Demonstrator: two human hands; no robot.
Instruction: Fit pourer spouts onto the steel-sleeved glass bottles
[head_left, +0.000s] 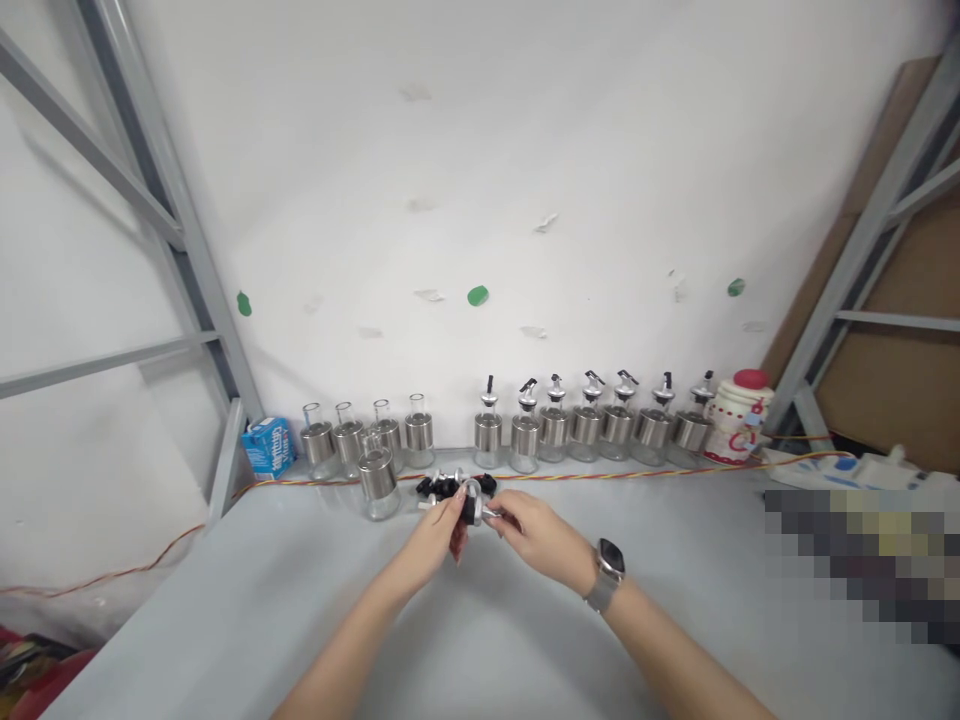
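Note:
My left hand (433, 538) is closed around the black and silver body of a bottle pourer (471, 508). From the other side, my right hand (541, 532) pinches the pourer's metal end between thumb and fingers. Just behind the hands lies a small pile of black and silver pourers (442, 487), partly hidden by my left hand. Left of them stands a glass bottle with a steel band (377, 480), its neck uncapped. Behind it, several more uncapped bottles (419, 432) are lined up by the wall.
Several bottles topped with pourers (554, 425) stand along the wall to the right, beside a white and red container (737, 418). A blue carton (268, 447) marks the left end. A red and yellow cable (585, 476) runs across the grey table (480, 640).

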